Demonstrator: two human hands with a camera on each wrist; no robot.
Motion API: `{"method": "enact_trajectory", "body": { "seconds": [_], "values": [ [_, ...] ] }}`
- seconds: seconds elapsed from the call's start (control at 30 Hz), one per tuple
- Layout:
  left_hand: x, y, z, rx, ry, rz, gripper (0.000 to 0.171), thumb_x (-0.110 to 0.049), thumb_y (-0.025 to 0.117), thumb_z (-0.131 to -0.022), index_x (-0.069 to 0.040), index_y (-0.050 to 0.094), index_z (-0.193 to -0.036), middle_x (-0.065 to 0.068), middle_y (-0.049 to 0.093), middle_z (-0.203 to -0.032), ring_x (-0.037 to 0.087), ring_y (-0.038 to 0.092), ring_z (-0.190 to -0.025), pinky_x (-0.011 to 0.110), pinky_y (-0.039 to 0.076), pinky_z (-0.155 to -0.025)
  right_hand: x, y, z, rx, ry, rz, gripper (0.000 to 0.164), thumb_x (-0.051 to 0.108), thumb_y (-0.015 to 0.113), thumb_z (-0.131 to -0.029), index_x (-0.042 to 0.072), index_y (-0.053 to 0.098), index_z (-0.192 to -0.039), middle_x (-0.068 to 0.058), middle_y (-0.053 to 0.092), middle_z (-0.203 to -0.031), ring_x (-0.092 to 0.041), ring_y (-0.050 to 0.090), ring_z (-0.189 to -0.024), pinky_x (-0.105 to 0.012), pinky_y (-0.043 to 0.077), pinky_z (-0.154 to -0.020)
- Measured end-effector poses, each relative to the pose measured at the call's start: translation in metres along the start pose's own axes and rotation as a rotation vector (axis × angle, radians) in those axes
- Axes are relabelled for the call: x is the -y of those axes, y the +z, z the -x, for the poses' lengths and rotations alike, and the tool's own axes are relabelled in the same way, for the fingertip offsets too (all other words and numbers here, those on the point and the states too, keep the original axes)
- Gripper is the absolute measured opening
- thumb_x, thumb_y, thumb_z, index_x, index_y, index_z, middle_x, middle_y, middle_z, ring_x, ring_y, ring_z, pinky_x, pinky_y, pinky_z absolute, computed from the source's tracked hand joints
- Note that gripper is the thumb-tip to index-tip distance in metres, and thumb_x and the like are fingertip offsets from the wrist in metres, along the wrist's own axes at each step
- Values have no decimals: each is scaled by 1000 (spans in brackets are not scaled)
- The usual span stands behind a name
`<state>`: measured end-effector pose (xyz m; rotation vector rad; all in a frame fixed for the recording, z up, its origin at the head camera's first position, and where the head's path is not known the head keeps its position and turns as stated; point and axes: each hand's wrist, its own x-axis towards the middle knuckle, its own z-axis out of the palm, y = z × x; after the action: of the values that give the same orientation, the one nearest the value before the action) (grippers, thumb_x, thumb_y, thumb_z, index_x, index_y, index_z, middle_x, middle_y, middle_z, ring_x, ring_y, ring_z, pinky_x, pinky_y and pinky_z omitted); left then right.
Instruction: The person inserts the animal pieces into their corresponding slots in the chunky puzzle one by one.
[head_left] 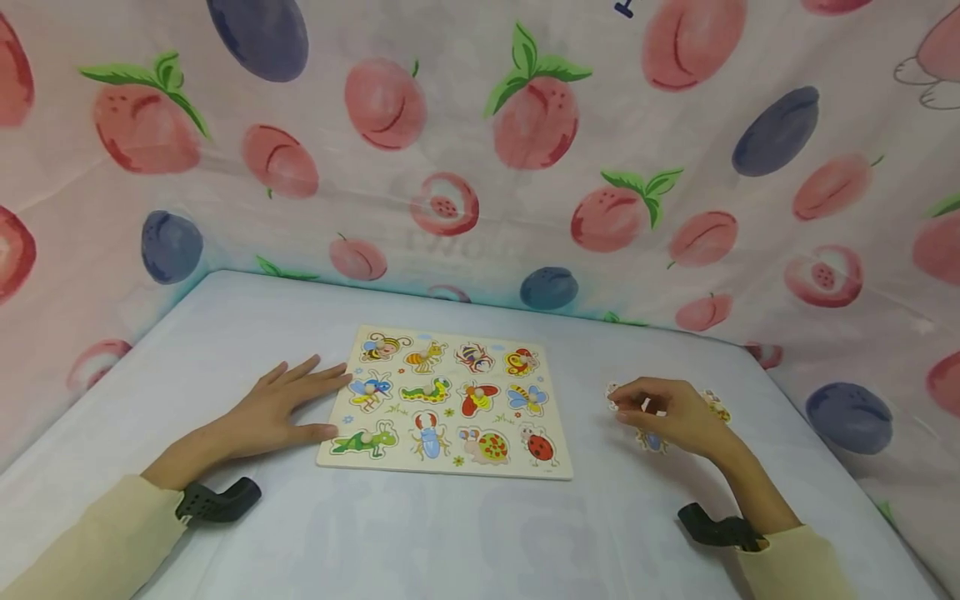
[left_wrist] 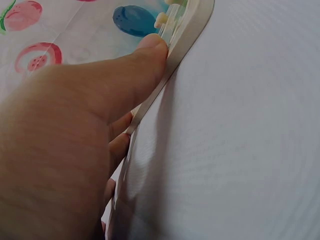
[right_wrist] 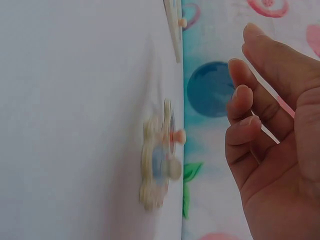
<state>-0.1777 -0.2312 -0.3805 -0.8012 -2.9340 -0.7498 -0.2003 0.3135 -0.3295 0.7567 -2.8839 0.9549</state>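
Observation:
A wooden peg puzzle board with several bright insect shapes lies on the table. Small knobs stand up from some of them, such as the green caterpillar and the grasshopper. My left hand rests at the board's left side, fingers spread and straight; its thumb touches the board's edge in the left wrist view. To the right of the board, my right hand hovers with loosely bent fingers and nothing between them. Around and below it lie loose knobbed puzzle pieces, including a blue-centred piece and a yellow-green one, partly hidden by the hand.
White cloth covers the table. A fruit-print curtain rises along the back and sides. Each wrist wears a black camera mount, one on the left and one on the right.

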Motion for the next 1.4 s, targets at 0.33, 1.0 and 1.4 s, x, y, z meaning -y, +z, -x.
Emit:
{"method": "enact_trajectory", "body": {
  "seconds": [0.33,1.0,1.4],
  "values": [
    [-2,-1,1,-26,20,-13,73,-54,64,-85,-17,45,-144,7,38,-150,39,16,-141,61,7,-109,-28,-15,29,-47,79,38,21,25,74,-85,16,72,-104,5,63,-82,-13,54,-72,-24,47,-58],
    [-3,0,-1,-6,-3,-8,75,-56,64,-84,-18,44,-145,6,37,-151,39,14,-142,60,6,-110,-64,0,47,-88,173,-59,22,24,76,-83,16,71,-104,0,65,-86,-15,55,-75,-22,46,-60],
    [-2,0,-1,6,-15,-10,76,-57,63,-84,-18,43,-145,6,35,-152,38,13,-143,60,4,-111,-59,8,41,-111,253,22,23,33,72,-86,18,72,-103,2,67,-95,-18,52,-78,-23,45,-62]
  ]
}}
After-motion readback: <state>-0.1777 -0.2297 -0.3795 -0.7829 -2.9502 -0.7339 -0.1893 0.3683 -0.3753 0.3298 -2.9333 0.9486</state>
